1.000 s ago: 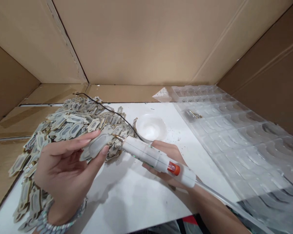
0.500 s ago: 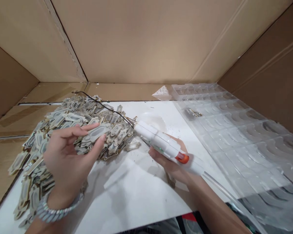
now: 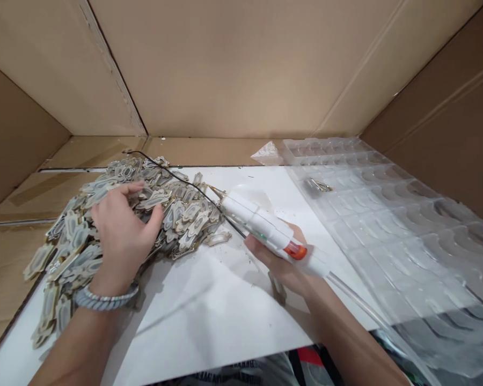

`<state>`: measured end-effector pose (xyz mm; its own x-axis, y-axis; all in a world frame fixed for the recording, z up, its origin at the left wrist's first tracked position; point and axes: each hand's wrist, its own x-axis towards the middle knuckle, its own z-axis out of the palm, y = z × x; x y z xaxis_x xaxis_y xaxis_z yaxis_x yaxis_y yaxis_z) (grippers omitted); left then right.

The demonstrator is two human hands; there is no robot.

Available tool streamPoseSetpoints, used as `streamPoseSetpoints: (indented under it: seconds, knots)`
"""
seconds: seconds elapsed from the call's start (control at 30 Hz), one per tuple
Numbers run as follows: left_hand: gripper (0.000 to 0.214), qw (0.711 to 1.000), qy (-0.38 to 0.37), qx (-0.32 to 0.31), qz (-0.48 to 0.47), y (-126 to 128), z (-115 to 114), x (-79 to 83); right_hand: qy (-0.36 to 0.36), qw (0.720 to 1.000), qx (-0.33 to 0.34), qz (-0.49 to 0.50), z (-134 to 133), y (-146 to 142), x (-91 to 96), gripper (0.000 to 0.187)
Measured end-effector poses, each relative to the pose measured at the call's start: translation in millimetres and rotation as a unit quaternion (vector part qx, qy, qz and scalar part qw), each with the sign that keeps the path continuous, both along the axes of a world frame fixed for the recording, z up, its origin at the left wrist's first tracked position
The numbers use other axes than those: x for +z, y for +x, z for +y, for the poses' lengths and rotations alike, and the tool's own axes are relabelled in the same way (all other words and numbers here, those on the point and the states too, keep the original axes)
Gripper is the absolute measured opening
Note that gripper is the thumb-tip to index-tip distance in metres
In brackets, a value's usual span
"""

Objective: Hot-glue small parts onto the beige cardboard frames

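My left hand (image 3: 124,230), with a bracelet (image 3: 107,296) at the wrist, is over the heap of flat elongated pieces (image 3: 193,214) with grey centres and gold-toned edges. Its thumb and index finger are spread, and one such piece (image 3: 153,199) lies on the heap between them. In my right hand (image 3: 279,265) is a white glue gun (image 3: 260,220) with an orange switch and a pale rod at its rear. The metal tip (image 3: 216,191) points left over the heap's edge. Near my right palm, a small piece (image 3: 277,289) lies partly hidden on the white sheet (image 3: 209,311).
Clear plastic trays (image 3: 370,209) fill the right side, with several metal clips (image 3: 319,185) in one. A clear wedge-shaped bag (image 3: 266,153) lies at the back. A black cord (image 3: 173,172) crosses the heap. Cardboard walls (image 3: 245,69) enclose the back and sides.
The flat piece has left my left fingers, which have parted and moved slightly up and left. My right hand and the glue gun have shifted only slightly.
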<state>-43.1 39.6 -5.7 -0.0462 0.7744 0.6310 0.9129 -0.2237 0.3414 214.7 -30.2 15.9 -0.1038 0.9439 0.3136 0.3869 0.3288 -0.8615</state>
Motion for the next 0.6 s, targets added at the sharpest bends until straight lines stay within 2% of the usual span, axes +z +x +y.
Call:
streamPoseSetpoints:
  seconds: [0.07, 0.1, 0.17, 0.2, 0.23, 0.27, 0.33, 0.4, 0.43, 0.53, 0.6]
  knots:
    - [0.029, 0.998, 0.046, -0.03, 0.005, 6.0, -6.9, 4.4, -0.007, 0.999, -0.036, 0.001, 1.3, 0.4, 0.2, 0.033]
    - [0.024, 0.995, 0.07, -0.069, 0.013, 11.6, -12.7, 7.2, -0.012, 0.999, -0.051, 0.003, 1.9, 0.9, 0.3, 0.034]
    - [0.013, 0.982, 0.049, -0.176, 0.041, 28.5, -28.3, 11.9, -0.033, 0.997, -0.071, 0.01, 2.8, 2.7, 0.7, 0.034]
    - [0.012, 0.965, 0.013, -0.254, 0.062, 39.3, -37.4, 12.9, -0.046, 0.996, -0.076, 0.011, 3.0, 3.7, 1.2, 0.035]
    - [0.016, 0.932, -0.055, -0.354, 0.06, 51.3, -46.8, 12.3, -0.059, 0.995, -0.078, 0.013, 3.1, 4.8, 1.7, 0.035]
    - [0.018, 0.898, -0.111, -0.421, 0.056, 63.8, -55.7, 9.9, -0.069, 0.994, -0.078, 0.015, 3.1, 5.8, 2.4, 0.036]
    - [0.028, 0.842, -0.166, -0.508, 0.078, 88.2, -70.5, -0.2, -0.082, 0.993, -0.077, 0.023, 2.9, 7.5, 3.8, 0.037]
    - [0.03, 0.81, -0.169, -0.553, 0.101, 108.4, -78.6, -15.0, -0.084, 0.993, -0.078, 0.037, 2.8, 8.9, 4.5, 0.038]
    - [0.032, 0.803, -0.157, -0.563, 0.118, 116.2, -80.1, -22.6, -0.082, 0.993, -0.08, 0.043, 3.0, 9.6, 4.5, 0.038]
    - [0.038, 0.798, -0.147, -0.567, 0.138, 128.9, -77.3, -39.7, -0.067, 0.994, -0.072, 0.048, 3.9, 11.4, 3.0, 0.036]
    - [0.037, 0.8, -0.148, -0.564, 0.142, 129.4, -73.3, -44.0, -0.058, 0.995, -0.06, 0.054, 4.4, 12.0, 1.8, 0.036]
